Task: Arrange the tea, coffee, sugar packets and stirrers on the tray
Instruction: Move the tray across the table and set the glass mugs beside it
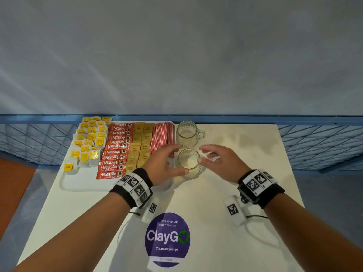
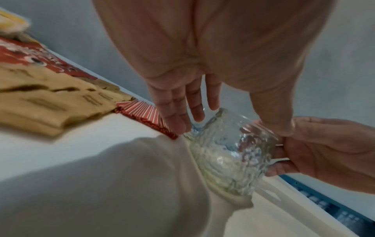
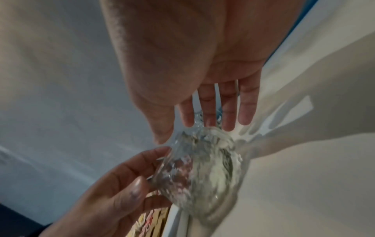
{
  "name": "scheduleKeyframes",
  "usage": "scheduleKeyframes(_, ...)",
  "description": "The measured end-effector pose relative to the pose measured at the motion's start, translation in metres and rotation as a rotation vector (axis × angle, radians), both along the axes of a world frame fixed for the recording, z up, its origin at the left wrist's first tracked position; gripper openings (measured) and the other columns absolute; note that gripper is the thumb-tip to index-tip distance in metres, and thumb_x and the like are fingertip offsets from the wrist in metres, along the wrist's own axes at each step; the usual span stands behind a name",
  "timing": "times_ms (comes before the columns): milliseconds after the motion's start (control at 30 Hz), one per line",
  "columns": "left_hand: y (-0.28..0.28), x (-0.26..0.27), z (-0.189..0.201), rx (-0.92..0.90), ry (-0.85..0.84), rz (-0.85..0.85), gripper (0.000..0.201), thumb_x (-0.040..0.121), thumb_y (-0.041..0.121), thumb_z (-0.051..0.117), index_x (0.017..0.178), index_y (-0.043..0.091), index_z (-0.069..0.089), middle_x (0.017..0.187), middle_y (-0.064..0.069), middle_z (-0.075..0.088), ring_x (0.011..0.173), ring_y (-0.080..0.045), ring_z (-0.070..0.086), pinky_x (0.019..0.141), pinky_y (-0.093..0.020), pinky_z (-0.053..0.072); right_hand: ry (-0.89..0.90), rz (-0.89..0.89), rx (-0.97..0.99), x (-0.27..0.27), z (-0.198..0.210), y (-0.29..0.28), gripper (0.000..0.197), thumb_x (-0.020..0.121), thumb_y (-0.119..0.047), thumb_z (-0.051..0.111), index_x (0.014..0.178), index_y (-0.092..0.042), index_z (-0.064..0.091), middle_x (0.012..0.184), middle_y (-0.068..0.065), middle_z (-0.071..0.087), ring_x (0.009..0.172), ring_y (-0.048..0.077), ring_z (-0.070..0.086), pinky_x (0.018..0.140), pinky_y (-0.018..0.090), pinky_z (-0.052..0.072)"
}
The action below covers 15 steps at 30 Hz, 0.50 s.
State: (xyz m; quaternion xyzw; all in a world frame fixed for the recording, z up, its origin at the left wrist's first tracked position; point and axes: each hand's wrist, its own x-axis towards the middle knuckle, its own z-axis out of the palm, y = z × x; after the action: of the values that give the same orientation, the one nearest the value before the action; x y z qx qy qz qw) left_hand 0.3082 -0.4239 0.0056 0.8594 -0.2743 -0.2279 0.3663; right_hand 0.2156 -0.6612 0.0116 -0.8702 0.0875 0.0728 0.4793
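Observation:
A white tray [image 1: 86,181] holds yellow tea bags [image 1: 90,142], red coffee sachets [image 1: 115,152], brown sugar packets [image 1: 140,146] and red-striped stirrers [image 1: 162,136] in rows. A textured glass mug [image 1: 189,160] stands on the table against the tray's right edge. My left hand [image 1: 180,159] curls round the mug, with its thumb on the near rim and its fingers at the far left side. In the left wrist view the mug [image 2: 229,152] sits between thumb and fingers. My right hand [image 1: 201,155] hovers at the mug's right side, fingers straight, with its fingertips touching the glass [image 3: 202,168].
A second glass mug [image 1: 187,133] stands just behind the first. A purple round sticker [image 1: 167,235] lies on the cream table [image 1: 245,193] near me. A blue mesh rail [image 1: 314,146] runs behind and beside the table, with a grey wall beyond.

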Motion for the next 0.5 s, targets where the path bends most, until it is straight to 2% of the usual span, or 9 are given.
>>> scheduleKeyframes(100, -0.002, -0.004, -0.007, -0.050, 0.015, 0.017, 0.078, 0.072, 0.042, 0.087, 0.140, 0.032, 0.050, 0.127, 0.014, 0.058, 0.109, -0.006, 0.058, 0.086, -0.030, 0.056, 0.002, 0.000, 0.081, -0.007, -0.016, 0.008, 0.043, 0.089, -0.043, 0.074, 0.130, -0.038, 0.064, 0.123, -0.017, 0.068, 0.111, 0.004, 0.063, 0.098, 0.039, 0.055)
scheduleKeyframes(167, -0.002, -0.005, -0.009, -0.080, 0.026, 0.024, 0.071, 0.074, 0.038, 0.087, 0.137, 0.034, 0.053, 0.124, 0.014, 0.061, 0.107, -0.005, 0.060, 0.086, -0.032, 0.057, -0.015, -0.028, 0.131, -0.006, -0.020, 0.010, 0.038, 0.090, -0.039, 0.074, 0.127, -0.041, 0.065, 0.122, -0.018, 0.069, 0.113, 0.007, 0.064, 0.100, 0.041, 0.054)
scheduleKeyframes(333, -0.003, -0.002, -0.006, -0.088, 0.036, 0.057, 0.070, 0.076, 0.032, 0.086, 0.138, 0.032, 0.053, 0.123, 0.013, 0.062, 0.106, -0.007, 0.061, 0.088, -0.037, 0.058, -0.032, -0.049, 0.120, 0.002, -0.018, 0.014, 0.037, 0.093, -0.033, 0.072, 0.129, -0.034, 0.067, 0.123, -0.016, 0.069, 0.114, 0.004, 0.063, 0.101, 0.035, 0.052)
scheduleKeyframes(500, -0.005, 0.003, -0.004, -0.084, 0.043, 0.060, 0.070, 0.077, 0.033, 0.085, 0.139, 0.032, 0.053, 0.124, 0.011, 0.062, 0.107, -0.007, 0.061, 0.091, -0.038, 0.057, -0.055, -0.058, 0.096, 0.007, -0.016, 0.013, 0.038, 0.093, -0.031, 0.071, 0.131, -0.032, 0.067, 0.123, -0.016, 0.070, 0.113, -0.002, 0.062, 0.102, 0.028, 0.051)
